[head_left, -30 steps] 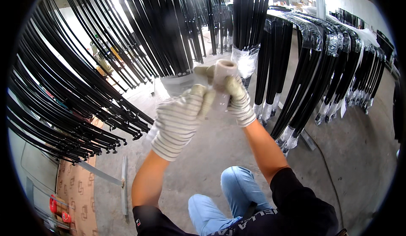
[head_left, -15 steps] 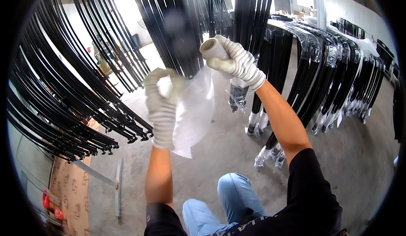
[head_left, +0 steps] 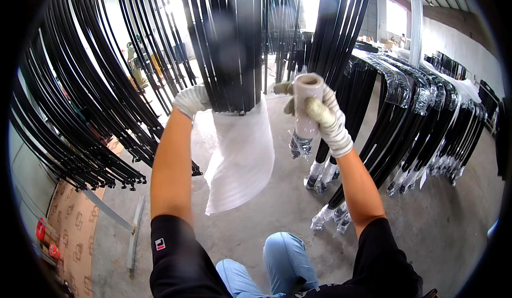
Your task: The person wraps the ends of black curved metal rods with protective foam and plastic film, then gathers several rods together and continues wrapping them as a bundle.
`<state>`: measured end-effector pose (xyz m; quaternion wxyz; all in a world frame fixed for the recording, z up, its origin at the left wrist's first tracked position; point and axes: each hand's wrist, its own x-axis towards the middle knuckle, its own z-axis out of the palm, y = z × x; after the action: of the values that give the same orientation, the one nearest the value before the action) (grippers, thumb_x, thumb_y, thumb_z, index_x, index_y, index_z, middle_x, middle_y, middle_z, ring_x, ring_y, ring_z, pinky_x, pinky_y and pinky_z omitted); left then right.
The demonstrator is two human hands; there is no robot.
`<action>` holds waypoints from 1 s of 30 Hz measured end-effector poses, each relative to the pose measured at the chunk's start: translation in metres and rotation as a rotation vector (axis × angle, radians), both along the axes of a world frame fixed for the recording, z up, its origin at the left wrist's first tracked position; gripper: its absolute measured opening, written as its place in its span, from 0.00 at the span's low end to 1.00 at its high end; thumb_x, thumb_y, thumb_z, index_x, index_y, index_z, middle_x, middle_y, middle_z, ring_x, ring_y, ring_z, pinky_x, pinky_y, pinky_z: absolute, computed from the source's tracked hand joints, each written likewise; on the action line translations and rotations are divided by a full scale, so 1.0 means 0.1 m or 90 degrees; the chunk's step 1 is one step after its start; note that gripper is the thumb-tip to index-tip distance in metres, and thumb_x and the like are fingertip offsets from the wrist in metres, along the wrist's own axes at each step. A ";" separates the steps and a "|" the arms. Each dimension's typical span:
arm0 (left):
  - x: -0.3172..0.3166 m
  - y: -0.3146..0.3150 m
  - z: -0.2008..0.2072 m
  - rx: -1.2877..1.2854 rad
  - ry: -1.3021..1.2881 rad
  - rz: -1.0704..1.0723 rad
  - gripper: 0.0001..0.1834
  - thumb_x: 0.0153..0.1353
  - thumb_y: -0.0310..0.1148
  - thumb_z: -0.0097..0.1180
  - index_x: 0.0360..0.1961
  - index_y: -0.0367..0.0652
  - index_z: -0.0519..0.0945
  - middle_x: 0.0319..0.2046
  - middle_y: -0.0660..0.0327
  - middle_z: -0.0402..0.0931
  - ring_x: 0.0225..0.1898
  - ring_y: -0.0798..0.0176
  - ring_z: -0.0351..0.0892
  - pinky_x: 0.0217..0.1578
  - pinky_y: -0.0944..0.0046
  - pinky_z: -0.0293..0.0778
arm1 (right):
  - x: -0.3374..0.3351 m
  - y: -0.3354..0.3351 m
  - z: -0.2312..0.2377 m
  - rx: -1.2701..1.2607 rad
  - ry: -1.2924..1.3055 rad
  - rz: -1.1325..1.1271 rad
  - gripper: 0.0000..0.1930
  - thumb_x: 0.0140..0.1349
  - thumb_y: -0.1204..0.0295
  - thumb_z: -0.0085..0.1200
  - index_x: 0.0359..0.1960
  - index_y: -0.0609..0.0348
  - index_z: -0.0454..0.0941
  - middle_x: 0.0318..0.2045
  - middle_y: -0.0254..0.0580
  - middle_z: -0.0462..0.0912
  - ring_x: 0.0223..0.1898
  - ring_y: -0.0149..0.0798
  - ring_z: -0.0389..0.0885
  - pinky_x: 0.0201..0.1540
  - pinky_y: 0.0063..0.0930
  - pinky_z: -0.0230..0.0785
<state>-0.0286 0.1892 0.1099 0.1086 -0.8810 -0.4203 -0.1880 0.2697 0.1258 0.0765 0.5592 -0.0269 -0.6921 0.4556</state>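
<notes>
A white foam sheet (head_left: 241,148) hangs at the lower ends of a bundle of black bars (head_left: 233,79), its loose bottom corner trailing toward me. My left hand (head_left: 192,100), in a striped knit glove, is at the left side of this bundle and holds the sheet there; its fingertips are hidden behind the bars. To the right of the bundle, my gloved right hand (head_left: 332,117) grips an upright roll of clear stretch film (head_left: 308,103) around its side. The roll's hollow core faces up, and some fingers show at its far left side.
More black bars (head_left: 80,100) hang in rows on the left. At the right, black bars wrapped in clear film (head_left: 394,84) lie bent over a rack. A metal floor bar (head_left: 135,234) and patterned brown sheet (head_left: 74,228) are at lower left. Grey concrete floor (head_left: 176,234) lies below.
My left hand has moved up and left, to the side of the bar bundle, bringing the foam sheet against its ends. My right hand has lowered and shifted right, turning the film roll upright.
</notes>
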 end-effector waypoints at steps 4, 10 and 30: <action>-0.01 -0.28 0.23 -0.224 0.045 0.302 0.22 0.52 0.42 0.49 0.45 0.40 0.73 0.38 0.53 0.74 0.31 0.59 0.75 0.30 0.65 0.72 | -0.13 -0.01 -0.13 -0.011 -0.064 -0.047 0.36 0.41 0.46 0.59 0.46 0.62 0.68 0.40 0.42 0.76 0.43 0.34 0.72 0.49 0.28 0.61; -0.24 -0.47 0.11 0.180 -0.062 0.119 0.17 0.52 0.35 0.50 0.41 0.35 0.70 0.26 0.58 0.71 0.26 0.65 0.70 0.27 0.68 0.69 | -0.54 0.08 -0.31 -0.109 -0.032 0.164 0.33 0.43 0.53 0.60 0.48 0.60 0.68 0.35 0.36 0.75 0.39 0.30 0.72 0.44 0.25 0.65; 0.60 -1.69 -0.93 0.154 -0.535 -0.047 0.05 0.45 0.23 0.55 0.25 0.41 0.73 0.46 0.50 0.68 0.45 0.56 0.70 0.48 0.60 0.64 | -0.61 -0.33 -0.32 -0.078 0.156 -0.025 0.29 0.48 0.53 0.56 0.48 0.60 0.67 0.38 0.40 0.76 0.40 0.34 0.74 0.44 0.27 0.68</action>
<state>0.0312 0.0198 0.0167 0.0237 -0.7235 -0.3715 -0.5814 0.2083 0.0929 0.0449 0.6458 -0.0190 -0.5887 0.4857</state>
